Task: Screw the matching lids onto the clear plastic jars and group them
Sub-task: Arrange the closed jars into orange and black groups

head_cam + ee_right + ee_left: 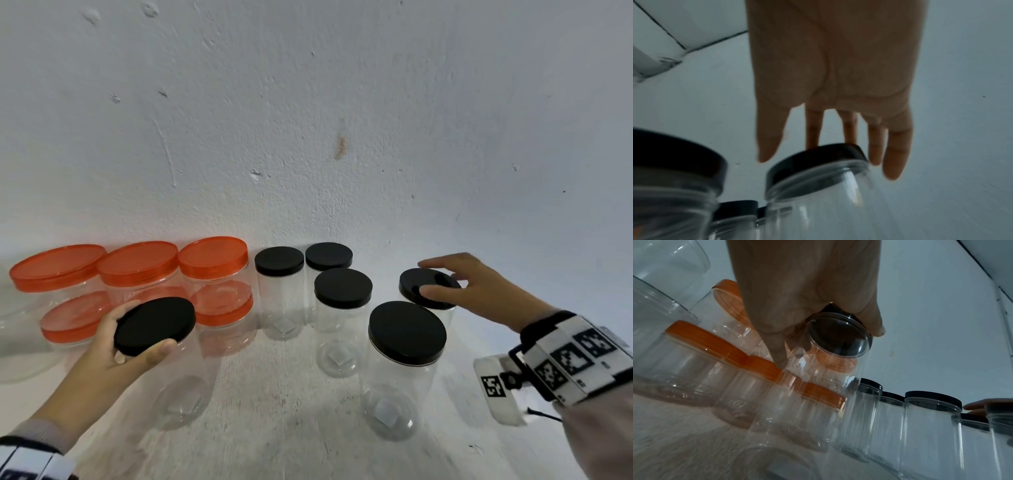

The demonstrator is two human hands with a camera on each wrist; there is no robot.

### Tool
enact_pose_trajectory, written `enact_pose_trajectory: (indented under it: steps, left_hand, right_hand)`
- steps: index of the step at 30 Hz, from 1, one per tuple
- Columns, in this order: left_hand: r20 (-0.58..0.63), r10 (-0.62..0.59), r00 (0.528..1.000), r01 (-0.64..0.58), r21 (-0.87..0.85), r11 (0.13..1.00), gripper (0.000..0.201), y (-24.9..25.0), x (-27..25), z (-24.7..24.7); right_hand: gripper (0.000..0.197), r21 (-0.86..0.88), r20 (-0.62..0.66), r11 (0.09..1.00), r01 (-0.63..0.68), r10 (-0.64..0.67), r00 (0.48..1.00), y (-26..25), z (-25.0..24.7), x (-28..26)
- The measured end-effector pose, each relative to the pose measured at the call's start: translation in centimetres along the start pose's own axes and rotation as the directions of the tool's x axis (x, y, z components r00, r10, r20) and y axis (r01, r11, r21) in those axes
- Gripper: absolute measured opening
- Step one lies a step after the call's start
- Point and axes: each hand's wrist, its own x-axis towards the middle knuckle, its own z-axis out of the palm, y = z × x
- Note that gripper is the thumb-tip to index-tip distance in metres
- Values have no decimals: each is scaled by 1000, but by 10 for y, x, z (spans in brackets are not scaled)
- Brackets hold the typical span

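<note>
Only coded squares on wristband

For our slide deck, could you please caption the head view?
Left hand grips a black lid on a clear jar; right hand reaches over another black-lidded jar.

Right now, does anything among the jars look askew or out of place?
One thing: the black lid in the left hand sits tilted on its clear jar, not yet level. The other jars stand upright and capped; nothing spilled.
</note>
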Motion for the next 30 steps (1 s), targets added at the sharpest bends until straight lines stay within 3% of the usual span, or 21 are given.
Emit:
enact_pose_trajectory:
  steps: [3,9,13,23,30]
  left_hand:
    - [-7,3,1000,-3,-3,1000,80,-1,0,0]
    - [-47,12,999,-12,-11,1000,80,10,3,13]
    - [-17,7,1000,-8,-61,998,103,24,3,39]
    - [110,83,990,-75,-73,995,69,56,13,101]
    - [107,106,989,-107,5,994,80,60,26,121]
  right_hand:
    - [36,3,130,998,56,-55,990,8,0,10]
    - [55,-101,126,994,39,-26,992,6,0,47]
    - [67,-129,134,988,84,-67,989,-5,11,76]
    - [66,-204,153,974,103,-72,986,-14,32,114]
    - [68,-248,182,965,90,-45,982,-14,37,119]
